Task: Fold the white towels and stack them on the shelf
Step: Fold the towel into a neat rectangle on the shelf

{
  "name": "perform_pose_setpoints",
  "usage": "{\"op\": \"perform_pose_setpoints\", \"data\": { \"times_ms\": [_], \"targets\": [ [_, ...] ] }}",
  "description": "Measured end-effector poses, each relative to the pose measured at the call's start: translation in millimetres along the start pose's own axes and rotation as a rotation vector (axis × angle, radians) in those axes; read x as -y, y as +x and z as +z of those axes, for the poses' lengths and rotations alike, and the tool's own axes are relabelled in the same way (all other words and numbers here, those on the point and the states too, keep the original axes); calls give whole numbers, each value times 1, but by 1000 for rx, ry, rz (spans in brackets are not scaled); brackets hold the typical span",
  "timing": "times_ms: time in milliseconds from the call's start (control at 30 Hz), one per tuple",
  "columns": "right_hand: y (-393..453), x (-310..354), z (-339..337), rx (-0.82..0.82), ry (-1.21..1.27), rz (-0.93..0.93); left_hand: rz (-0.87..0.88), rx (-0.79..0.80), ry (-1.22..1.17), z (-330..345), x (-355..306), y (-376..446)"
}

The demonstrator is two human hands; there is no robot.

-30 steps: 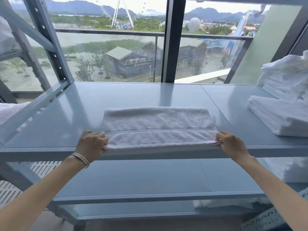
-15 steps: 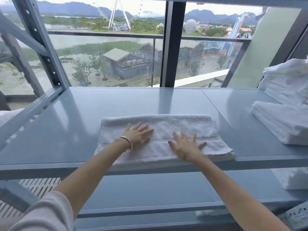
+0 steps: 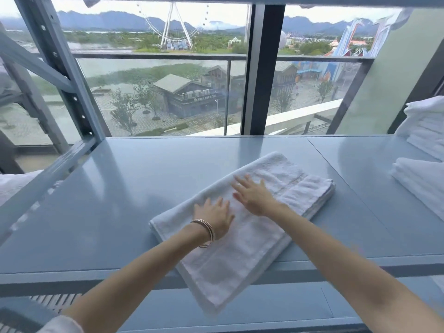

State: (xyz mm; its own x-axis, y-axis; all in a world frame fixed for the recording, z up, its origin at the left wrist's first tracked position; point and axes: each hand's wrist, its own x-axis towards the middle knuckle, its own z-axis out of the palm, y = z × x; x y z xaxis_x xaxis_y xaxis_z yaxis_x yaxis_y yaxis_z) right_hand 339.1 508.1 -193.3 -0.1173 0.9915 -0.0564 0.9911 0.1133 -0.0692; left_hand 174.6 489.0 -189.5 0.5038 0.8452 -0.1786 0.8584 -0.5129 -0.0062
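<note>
Towel (image 3: 240,227) on the shelf (image 3: 120,200), now turned. Half a second ago it lay square to the front edge; now it sits on a diagonal, far end toward the right rear, near corner hanging past the shelf's front lip. It is folded to a long band, several layers visible at the right edge.

Left hand (image 3: 216,218) flat on the towel's middle, fingers straight and spread, gripping nothing. Right hand (image 3: 252,195) likewise flat, fingers splayed, just beyond the left, on the far half. A second ago both hands pinched the near corners; that hold is gone, replaced by flat palm contact.

Judgement: the lengthwise fold is done and smoothed, and the rotation likely sets up a cross fold end to end. The stack (image 3: 425,181) at the right stays well apart; the towel is not yet on it.

Risk: the overhanging corner could slip off the lip if the palms lift.
</note>
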Motion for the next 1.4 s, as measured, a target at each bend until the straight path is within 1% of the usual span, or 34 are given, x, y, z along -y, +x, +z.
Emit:
{"op": "perform_pose_setpoints", "data": {
  "times_ms": [33,67,100,200,333,400,500,567,633,700,767,867,933,1000,1067,1133,1200,1267,1333,1400],
  "targets": [
    [7,16,3,-6,37,-73,-11,-92,44,0,6,6],
    [14,25,8,16,47,-107,-12,-137,66,2,13,13],
    [21,27,12,41,28,-107,2,-139,58,5,22,17],
    [36,1,19,26,-3,-5,89,-57,-41,19,61,21],
    [45,-42,20,-5,21,166,171,-58,-128,32,105,15],
    [48,-43,20,-7,27,217,186,-72,-130,33,109,14],
    [38,-16,21,-4,45,259,221,-121,-49,31,104,14],
    [13,16,25,11,63,194,292,-165,30,28,107,21],
    [-26,45,33,12,74,18,418,-240,98,25,112,36],
    [-60,56,44,-58,20,-145,554,-284,75,26,114,49],
    [-70,44,43,-73,-13,-204,625,-229,-30,30,110,56],
    [-65,12,32,-31,0,-256,579,-127,-167,34,95,50],
    [-61,-11,23,0,-26,-360,548,-92,-192,38,82,36],
    [-57,-35,15,74,-22,-398,534,-102,-180,46,67,17],
    [-56,-49,7,127,-49,-344,555,-233,-119,54,52,-4],
    [-66,-44,5,108,-79,-234,544,-317,-26,57,38,-23],
    [-92,-19,4,82,-33,-128,593,-357,-9,59,22,-38],
    [-127,12,10,66,43,-75,656,-376,35,60,14,-52],
    [-158,35,23,-14,-74,-39,692,-375,143,65,14,-59],
    [-176,45,39,-40,-166,6,688,-371,203,67,16,-61]
  ]
}}
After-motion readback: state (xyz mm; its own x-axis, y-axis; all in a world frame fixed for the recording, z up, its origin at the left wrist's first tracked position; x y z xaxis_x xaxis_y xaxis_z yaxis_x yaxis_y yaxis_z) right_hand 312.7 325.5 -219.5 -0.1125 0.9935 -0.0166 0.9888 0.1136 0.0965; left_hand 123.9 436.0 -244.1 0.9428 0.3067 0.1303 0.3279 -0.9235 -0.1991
